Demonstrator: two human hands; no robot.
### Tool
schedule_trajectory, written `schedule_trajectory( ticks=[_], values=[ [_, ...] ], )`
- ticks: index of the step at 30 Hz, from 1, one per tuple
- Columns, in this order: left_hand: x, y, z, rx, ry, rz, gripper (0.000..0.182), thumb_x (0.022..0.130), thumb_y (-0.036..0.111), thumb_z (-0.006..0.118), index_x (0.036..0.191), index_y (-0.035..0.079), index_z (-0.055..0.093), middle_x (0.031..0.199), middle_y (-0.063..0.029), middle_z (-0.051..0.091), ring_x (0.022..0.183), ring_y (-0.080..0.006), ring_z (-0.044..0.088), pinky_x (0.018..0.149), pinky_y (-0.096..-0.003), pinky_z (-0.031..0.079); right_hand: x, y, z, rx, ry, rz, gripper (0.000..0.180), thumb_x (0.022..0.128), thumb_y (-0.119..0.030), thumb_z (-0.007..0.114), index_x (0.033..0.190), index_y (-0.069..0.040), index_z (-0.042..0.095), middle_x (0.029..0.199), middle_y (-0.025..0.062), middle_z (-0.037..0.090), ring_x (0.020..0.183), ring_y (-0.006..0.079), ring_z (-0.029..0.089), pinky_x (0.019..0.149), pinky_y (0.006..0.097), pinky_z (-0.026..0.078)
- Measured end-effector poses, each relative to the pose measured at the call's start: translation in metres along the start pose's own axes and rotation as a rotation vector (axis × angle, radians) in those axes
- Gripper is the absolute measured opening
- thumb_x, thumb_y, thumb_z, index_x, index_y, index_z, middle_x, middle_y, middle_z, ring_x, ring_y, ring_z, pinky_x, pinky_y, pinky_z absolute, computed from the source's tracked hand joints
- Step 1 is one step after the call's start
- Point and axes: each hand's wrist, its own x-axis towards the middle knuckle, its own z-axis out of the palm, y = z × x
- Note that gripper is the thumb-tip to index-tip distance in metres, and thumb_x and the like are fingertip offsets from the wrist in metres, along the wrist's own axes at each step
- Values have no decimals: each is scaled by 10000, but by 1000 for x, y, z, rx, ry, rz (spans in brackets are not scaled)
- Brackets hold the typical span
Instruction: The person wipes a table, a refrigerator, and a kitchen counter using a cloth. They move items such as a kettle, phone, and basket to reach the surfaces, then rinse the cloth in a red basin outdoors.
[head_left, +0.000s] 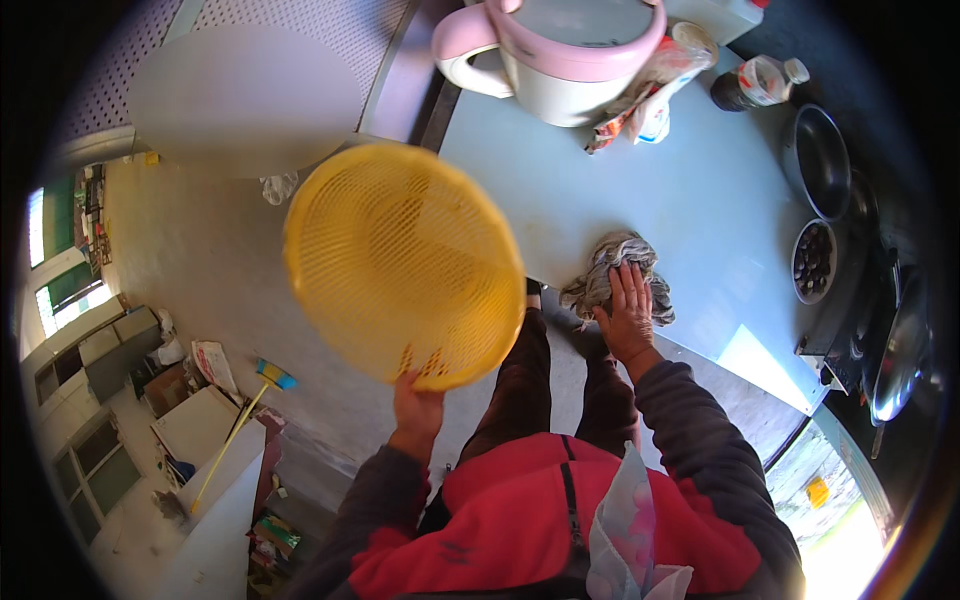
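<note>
My left hand (418, 412) grips the rim of a yellow plastic mesh basket (405, 262), thumb on the inner side. The basket is held up over the floor, left of the table, its hollow facing me. On the table's near edge, my right hand (630, 319) presses a crumpled grey-brown cloth (611, 262), fingers stretched across it and thumb at its side. Part of the cloth hangs past the edge. Under it is the pale, smooth tabletop (697, 195).
A pink-and-white lidded appliance (577, 67) stands at the back, beside plastic packets (645, 105). Further right are a bottle of dark liquid (754, 82), a metal bowl (821, 161), a bowl of dark round pieces (814, 262) and a wok (900, 352). A broom (247, 412) leans at left.
</note>
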Motion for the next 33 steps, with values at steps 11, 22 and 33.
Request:
schedule_trajectory(
  ticks=[11,22,33],
  values=[
    [-68,21,-61,-76,173,15,584,885,177,466,1456,94,378,1423,-98,504,1319,-287,481,1090,-475,397,197,-112,17,-8,185,-228,699,897,-443,615,1452,-76,402,1569,149,288,1459,330,244,1164,496,224],
    [-7,17,22,16,-20,-7,470,942,196,473,1392,66,441,1345,-95,568,1213,-253,570,982,-395,485,186,-133,80,1307,4,-229,471,936,-316,545,1347,-87,527,1447,127,467,1366,304,408,1084,438,362],
    [43,-37,83,20,-106,-69,426,992,325,477,1345,86,480,1275,-63,603,1166,-206,579,970,-351,469,-1,32,-36,14,10,47,714,810,-375,729,1448,-213,451,1586,58,291,1472,282,250,1180,495,219]
  ],
)
